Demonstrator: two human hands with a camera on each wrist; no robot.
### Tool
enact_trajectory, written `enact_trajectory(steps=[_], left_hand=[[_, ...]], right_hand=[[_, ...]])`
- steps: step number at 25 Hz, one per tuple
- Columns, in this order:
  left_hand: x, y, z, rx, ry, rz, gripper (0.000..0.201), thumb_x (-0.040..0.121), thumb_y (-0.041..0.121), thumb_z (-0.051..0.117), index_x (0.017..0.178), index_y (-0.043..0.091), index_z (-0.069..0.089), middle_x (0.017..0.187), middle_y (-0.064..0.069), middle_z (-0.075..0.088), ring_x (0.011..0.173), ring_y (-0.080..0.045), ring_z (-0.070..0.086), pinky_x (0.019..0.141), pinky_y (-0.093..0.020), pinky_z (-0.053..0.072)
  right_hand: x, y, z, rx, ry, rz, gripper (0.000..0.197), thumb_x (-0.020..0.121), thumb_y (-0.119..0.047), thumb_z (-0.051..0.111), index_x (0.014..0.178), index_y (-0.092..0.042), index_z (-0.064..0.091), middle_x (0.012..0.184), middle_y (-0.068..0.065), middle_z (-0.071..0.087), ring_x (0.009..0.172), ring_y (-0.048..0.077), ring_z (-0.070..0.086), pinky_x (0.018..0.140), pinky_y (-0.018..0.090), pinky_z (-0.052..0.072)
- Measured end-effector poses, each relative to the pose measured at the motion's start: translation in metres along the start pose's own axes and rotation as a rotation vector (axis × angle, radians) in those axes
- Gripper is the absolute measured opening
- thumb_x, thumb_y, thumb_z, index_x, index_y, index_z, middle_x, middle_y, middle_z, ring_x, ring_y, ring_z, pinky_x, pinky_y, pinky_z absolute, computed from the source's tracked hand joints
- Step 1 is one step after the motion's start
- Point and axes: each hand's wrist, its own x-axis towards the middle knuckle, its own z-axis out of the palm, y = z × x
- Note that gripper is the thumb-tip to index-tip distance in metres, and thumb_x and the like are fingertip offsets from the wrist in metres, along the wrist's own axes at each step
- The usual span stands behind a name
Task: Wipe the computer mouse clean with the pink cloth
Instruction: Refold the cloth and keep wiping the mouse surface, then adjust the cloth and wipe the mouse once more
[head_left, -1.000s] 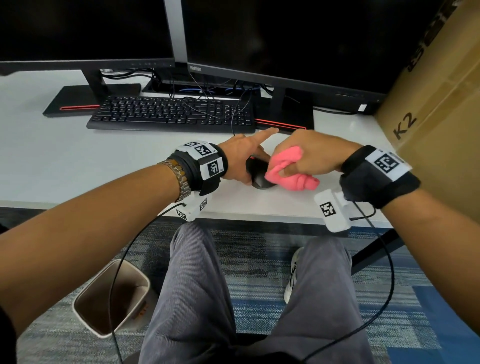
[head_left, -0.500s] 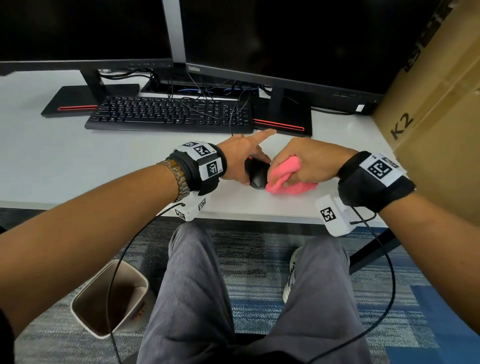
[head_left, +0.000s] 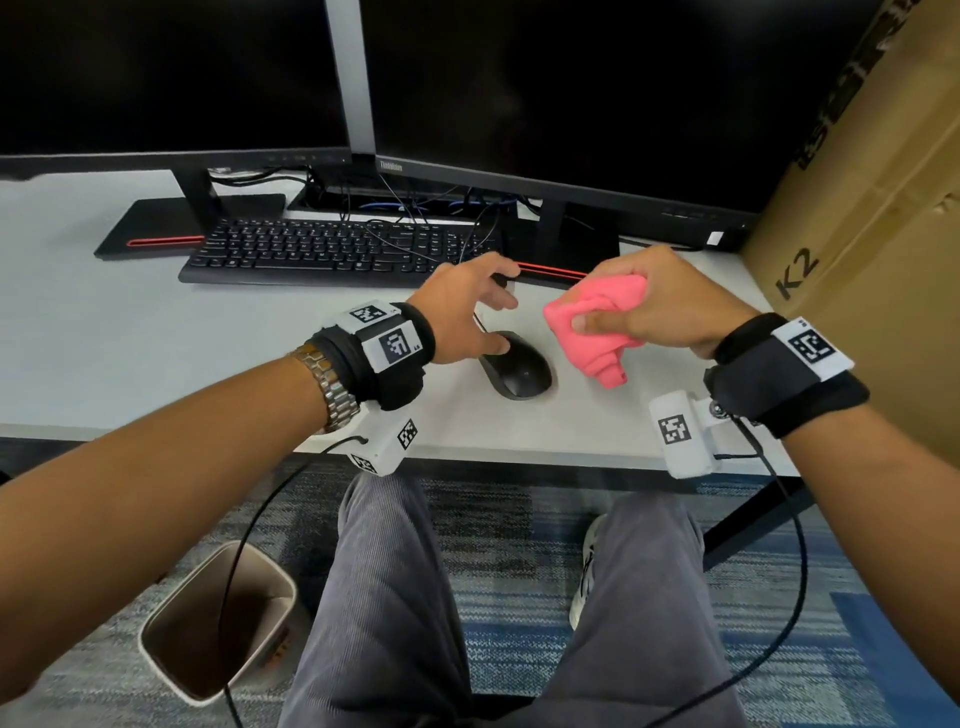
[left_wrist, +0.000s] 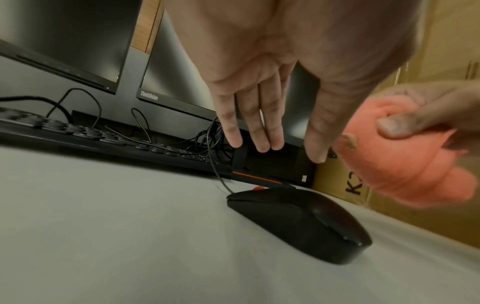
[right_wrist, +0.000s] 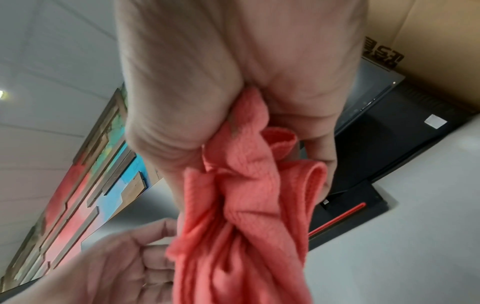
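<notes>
The right hand (head_left: 670, 306) grips the bunched pink cloth (head_left: 597, 327) in the air, just right of the black computer mouse (head_left: 517, 366), which lies flat on the white desk (head_left: 130, 343). The left hand (head_left: 467, 306) hovers above the mouse with fingers straight and loose, holding nothing. To wipe well, that hand should probably pin the mouse by its sides while a smooth fold of cloth presses over the top. Beyond lie a keyboard (head_left: 332, 252), two dark monitors (head_left: 571, 93) and, at right, a cardboard box (head_left: 872, 234).
</notes>
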Motion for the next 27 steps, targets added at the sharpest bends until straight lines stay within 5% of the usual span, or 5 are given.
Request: enact_trajectory(steps=[5, 11, 19, 23, 27], left_hand=[[-0.012, 0.026, 0.004, -0.245, 0.050, -0.138, 0.051, 0.066, 0.055, 0.081, 0.094, 0.016, 0.064, 0.080, 0.003, 0.077, 0.076, -0.012, 0.073, 0.078, -0.038, 0.060], [-0.019, 0.046, 0.009, -0.202, 0.079, -0.163, 0.058, 0.062, 0.061, 0.080, 0.087, 0.009, 0.073, 0.084, -0.005, 0.076, 0.080, -0.017, 0.072, 0.079, -0.038, 0.060], [-0.012, 0.020, -0.004, -0.148, 0.262, -0.192, 0.009, 0.083, 0.020, 0.068, 0.087, 0.013, 0.067, 0.079, -0.007, 0.074, 0.072, -0.020, 0.070, 0.072, -0.034, 0.060], [-0.011, 0.012, -0.010, -0.198, 0.410, -0.208, 0.034, 0.079, 0.017, 0.073, 0.110, 0.011, 0.059, 0.095, 0.001, 0.065, 0.078, -0.010, 0.060, 0.063, -0.010, 0.045], [-0.013, 0.025, -0.008, -0.226, 0.388, -0.128, 0.026, 0.076, 0.031, 0.078, 0.093, 0.013, 0.067, 0.084, 0.003, 0.069, 0.070, -0.006, 0.061, 0.067, -0.018, 0.051]], right_hand=[[0.006, 0.005, 0.023, 0.100, 0.201, 0.027, 0.027, 0.074, -0.029, 0.088, 0.100, -0.023, 0.079, 0.095, 0.003, 0.077, 0.094, 0.023, 0.073, 0.082, 0.047, 0.062], [0.004, -0.006, 0.044, 0.115, 0.246, 0.000, 0.042, 0.088, -0.052, 0.068, 0.083, -0.011, 0.077, 0.081, 0.013, 0.075, 0.082, 0.033, 0.071, 0.074, 0.050, 0.059], [-0.001, -0.003, 0.020, 0.412, 0.106, 0.072, 0.025, 0.089, -0.004, 0.072, 0.114, -0.001, 0.073, 0.104, 0.013, 0.076, 0.089, 0.018, 0.073, 0.066, 0.024, 0.060], [-0.003, -0.001, 0.017, 0.507, 0.198, 0.123, 0.017, 0.088, -0.002, 0.072, 0.105, -0.006, 0.074, 0.100, 0.013, 0.076, 0.090, 0.024, 0.073, 0.065, 0.025, 0.061], [0.000, -0.003, 0.019, 0.650, 0.162, 0.139, 0.019, 0.091, -0.005, 0.068, 0.111, -0.005, 0.069, 0.107, 0.016, 0.072, 0.094, 0.031, 0.071, 0.066, 0.033, 0.059]])
